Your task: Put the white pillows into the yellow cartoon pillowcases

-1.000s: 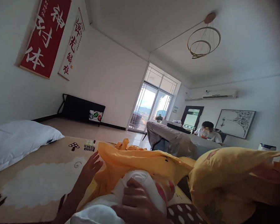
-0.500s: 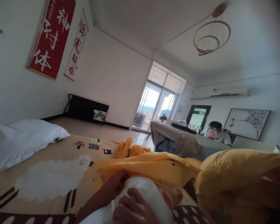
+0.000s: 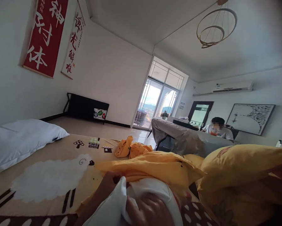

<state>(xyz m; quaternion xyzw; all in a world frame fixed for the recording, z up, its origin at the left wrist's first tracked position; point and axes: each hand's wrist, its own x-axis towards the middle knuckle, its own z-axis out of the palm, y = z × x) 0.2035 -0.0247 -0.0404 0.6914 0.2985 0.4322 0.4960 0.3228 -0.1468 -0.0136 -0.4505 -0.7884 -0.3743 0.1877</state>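
Low in the middle of the head view, a white pillow [image 3: 161, 186] lies partly inside the opening of a yellow pillowcase [image 3: 152, 164]. My left hand [image 3: 114, 180] has its fingers closed on the case's edge at the left of the opening. Over the pillow's near part, my right hand [image 3: 150, 208] presses in with bent fingers and grips the white fabric. A raised fold of the pillow stands between the two hands. The pillow's far end is hidden inside the case, and some of my right fingers are sunk out of sight in the fabric.
Beneath is a beige sheet [image 3: 84, 182] with a sheep print. Another white pillow [image 3: 25, 138] rests at left, a plump yellow pillow [image 3: 235, 175] at right. Bunched orange cloth [image 3: 139, 150] lies beyond the case. A person [image 3: 219, 133] sits behind a covered table [image 3: 173, 135].
My right hand has moved right and lower over the white pillow, pushing a fold up beside it. My left hand keeps hold of the pillowcase edge. The view has tilted slightly down.
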